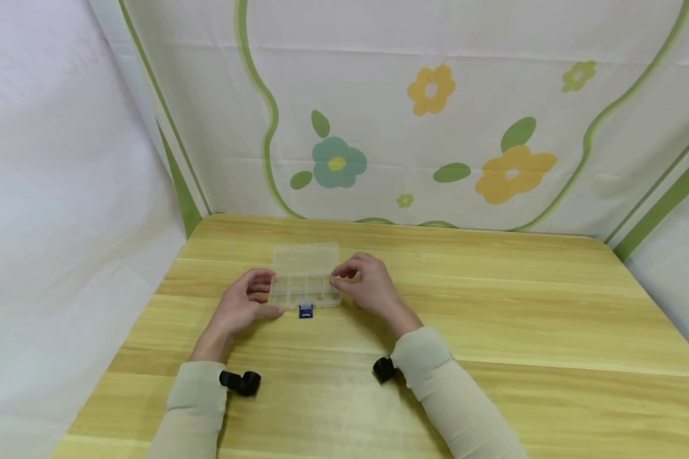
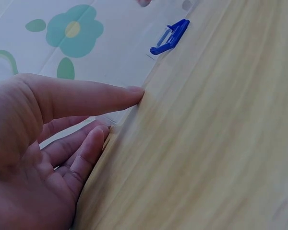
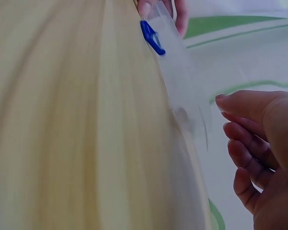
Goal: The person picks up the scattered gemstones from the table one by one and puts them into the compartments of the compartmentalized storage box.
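A clear plastic compartment box (image 1: 297,298) lies on the table, its transparent lid (image 1: 305,258) folded open toward the back. A blue latch (image 1: 305,311) is at the middle of its front edge. My left hand (image 1: 242,305) holds the box's left end, thumb at the front corner and fingers along the side. Over the right end, my right hand (image 1: 370,285) has its thumb and index fingertips close together at the back compartment, other fingers curled. I cannot tell whether anything is pinched there. Through the front wall a small greyish spot (image 3: 182,114) shows near the right end.
The wood-grain table (image 1: 528,306) extends well to the right of the box and toward me. A white cloth with printed flowers (image 1: 430,89) hangs behind the table's back edge. Black wrist cameras (image 1: 241,382) sit on both sleeves.
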### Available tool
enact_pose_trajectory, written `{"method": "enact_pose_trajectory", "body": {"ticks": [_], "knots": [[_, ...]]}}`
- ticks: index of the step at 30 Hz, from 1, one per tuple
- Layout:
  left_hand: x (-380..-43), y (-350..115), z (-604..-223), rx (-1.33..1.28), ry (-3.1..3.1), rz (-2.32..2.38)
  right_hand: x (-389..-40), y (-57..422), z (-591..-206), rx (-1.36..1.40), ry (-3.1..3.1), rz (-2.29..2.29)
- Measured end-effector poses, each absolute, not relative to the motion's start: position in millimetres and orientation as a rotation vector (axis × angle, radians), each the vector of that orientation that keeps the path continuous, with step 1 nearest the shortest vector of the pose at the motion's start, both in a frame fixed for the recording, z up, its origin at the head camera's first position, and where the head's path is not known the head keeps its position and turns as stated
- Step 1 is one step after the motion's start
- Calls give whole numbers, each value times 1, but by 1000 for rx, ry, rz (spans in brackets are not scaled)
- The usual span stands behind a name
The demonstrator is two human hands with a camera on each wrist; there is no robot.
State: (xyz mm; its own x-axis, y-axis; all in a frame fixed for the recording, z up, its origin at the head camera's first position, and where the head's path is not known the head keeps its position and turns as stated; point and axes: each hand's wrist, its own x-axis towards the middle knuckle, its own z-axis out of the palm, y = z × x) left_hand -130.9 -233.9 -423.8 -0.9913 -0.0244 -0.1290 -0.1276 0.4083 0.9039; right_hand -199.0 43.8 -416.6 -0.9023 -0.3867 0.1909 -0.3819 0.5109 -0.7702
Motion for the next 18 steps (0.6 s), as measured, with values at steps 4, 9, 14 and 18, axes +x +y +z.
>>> {"method": "enact_pose_trajectory", "body": {"ticks": [4, 9, 14, 18], "knots": [[-130, -233, -425, -148, 2545, 1664, -199, 34, -417, -711, 2738, -1360], [-129, -233, -426, -152, 2550, 1654, -200, 27, -419, -727, 2751, -1325], [-130, -234, -425, -144, 2558, 1655, -202, 22, -420, -742, 2760, -1306], [-131, -234, -424, -137, 2557, 1665, -202, 20, -420, -745, 2779, -1288]]}}
